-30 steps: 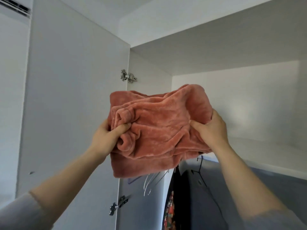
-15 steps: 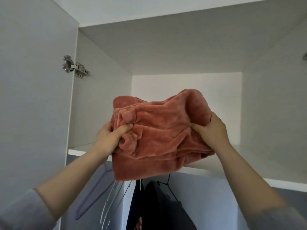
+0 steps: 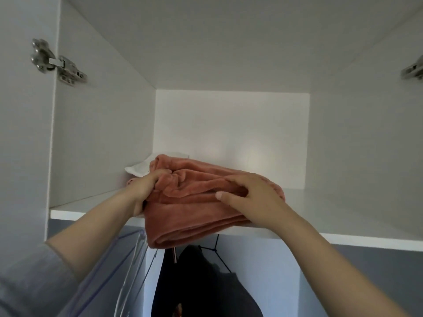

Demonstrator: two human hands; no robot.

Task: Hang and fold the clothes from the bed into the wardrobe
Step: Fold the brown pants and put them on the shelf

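Two hands up, one fleece (image 3: 194,211) between them! Under the shelf (image 3: 343,240) one dark garment (image 3: 206,282) hangs beside clear hangers (image 3: 134,259), too blurred to count, and there are two hinges, one left (image 3: 58,62), one right (image 3: 413,69). The left hand (image 3: 146,188) clutches the fleece's left end, and the right hand (image 3: 254,197) lies on top, fingers dug into a fold. The fleece rests on the shelf, its front drooping over the lip, and one white cloth (image 3: 142,167) sits just behind it

A single head-worn camera looks forward and upward from close behind the left hand (image 3: 146,189) and right hand (image 3: 254,197), into the wardrobe shelf (image 3: 343,216) beyond them.
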